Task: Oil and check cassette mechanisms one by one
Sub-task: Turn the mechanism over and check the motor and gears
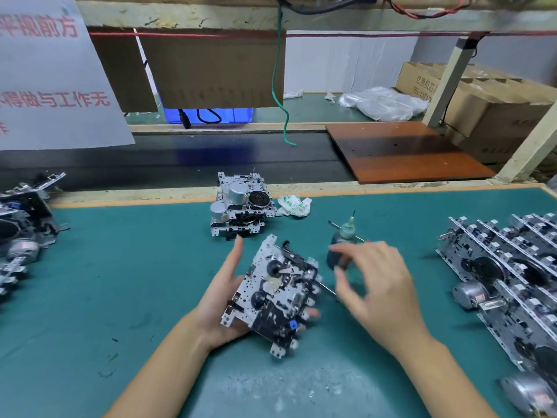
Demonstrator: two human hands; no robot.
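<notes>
My left hand (224,300) cradles a cassette mechanism (275,300) from below, tilted face up above the green mat. Its metal plate, black reels and a small blue part show. My right hand (379,292) hovers just right of it, fingers spread and curled, holding nothing; a thin metal rod (327,288) juts from the mechanism toward it. A dark oil bottle (342,241) with a needle tip stands behind my right hand. A small stack of mechanisms (241,206) with round silver motors sits at the mat's far edge.
Several mechanisms lie in rows at the right (509,285) and in a pile at the left edge (21,233). A crumpled white wrapper (294,205) lies beside the far stack. Beyond the mat (120,282) run a dark conveyor belt (187,159) and a brown board (404,150).
</notes>
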